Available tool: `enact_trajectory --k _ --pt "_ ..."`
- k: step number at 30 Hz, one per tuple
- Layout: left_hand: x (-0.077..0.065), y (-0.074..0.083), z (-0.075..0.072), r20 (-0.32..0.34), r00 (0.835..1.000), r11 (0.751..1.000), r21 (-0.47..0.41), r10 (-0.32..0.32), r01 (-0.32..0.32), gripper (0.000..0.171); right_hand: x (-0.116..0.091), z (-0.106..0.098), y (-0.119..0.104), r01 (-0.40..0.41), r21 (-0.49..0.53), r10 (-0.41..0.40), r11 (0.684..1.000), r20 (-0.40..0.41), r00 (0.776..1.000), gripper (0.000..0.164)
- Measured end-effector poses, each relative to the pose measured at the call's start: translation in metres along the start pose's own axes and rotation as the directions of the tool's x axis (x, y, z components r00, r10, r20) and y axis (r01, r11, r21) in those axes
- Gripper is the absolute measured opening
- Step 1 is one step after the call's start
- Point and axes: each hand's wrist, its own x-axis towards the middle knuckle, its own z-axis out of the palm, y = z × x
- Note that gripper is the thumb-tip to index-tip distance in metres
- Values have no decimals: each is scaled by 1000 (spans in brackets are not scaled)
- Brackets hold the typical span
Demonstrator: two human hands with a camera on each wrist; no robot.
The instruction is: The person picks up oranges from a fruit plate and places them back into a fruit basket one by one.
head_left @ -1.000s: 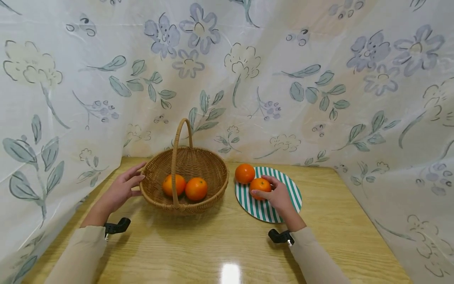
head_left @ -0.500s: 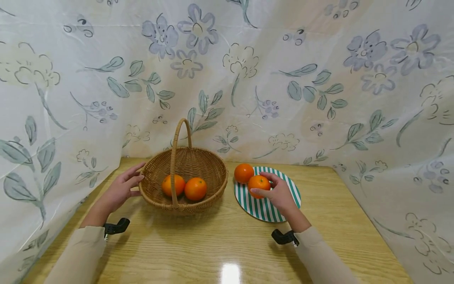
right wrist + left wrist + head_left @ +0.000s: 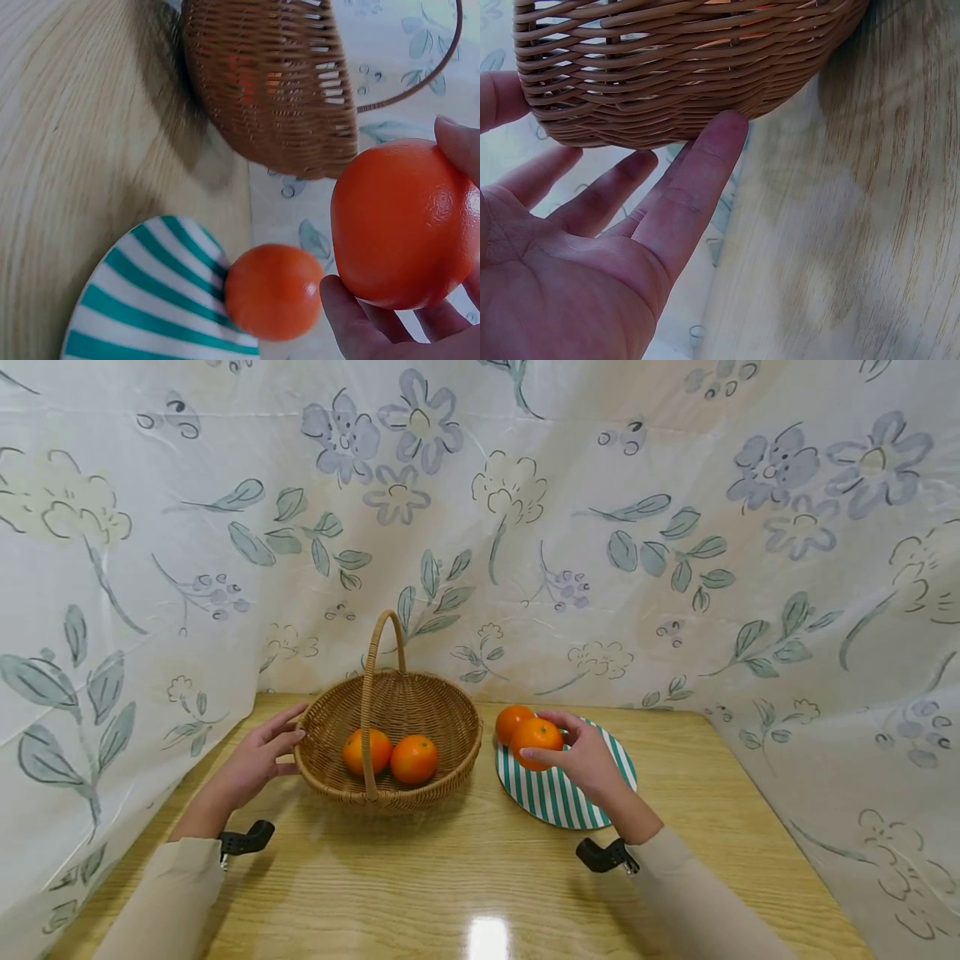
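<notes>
My right hand (image 3: 588, 760) holds an orange (image 3: 537, 742) between thumb and fingers, raised over a round plate (image 3: 555, 806) with green and white stripes. In the right wrist view, this orange (image 3: 405, 225) appears well above the plate (image 3: 142, 285). Another orange (image 3: 512, 725) sits at the plate's far left edge, partly behind the held one. My left hand (image 3: 258, 760) touches the left side of a wicker basket (image 3: 442, 710), fingers nearly straight. In the left wrist view, its fingertips (image 3: 727, 127) meet the basket's weave (image 3: 667, 82). Inside the basket lie two oranges (image 3: 414, 759).
The basket's tall arched handle (image 3: 367, 710) rises over its middle, crossing in front of one orange. A wooden table (image 3: 420, 877) carries everything. Floral cloth (image 3: 525, 527) hangs behind and along both sides.
The right hand has lifted its orange off the plate and moved it slightly up and left, so it now overlaps the other orange. The left hand and basket stay put.
</notes>
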Motion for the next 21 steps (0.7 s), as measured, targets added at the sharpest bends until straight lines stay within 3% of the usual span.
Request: enact_trajectory --k 15,21 --pt "4 -3 2 -7 1000 1000 13 2 -1 66 25 13 -33 12 18 -12 1000 54 998 67" --pt "7 -2 3 -15 1000 1000 14 0 1 66 38 22 -44 3 81 -11 997 99 995 67"
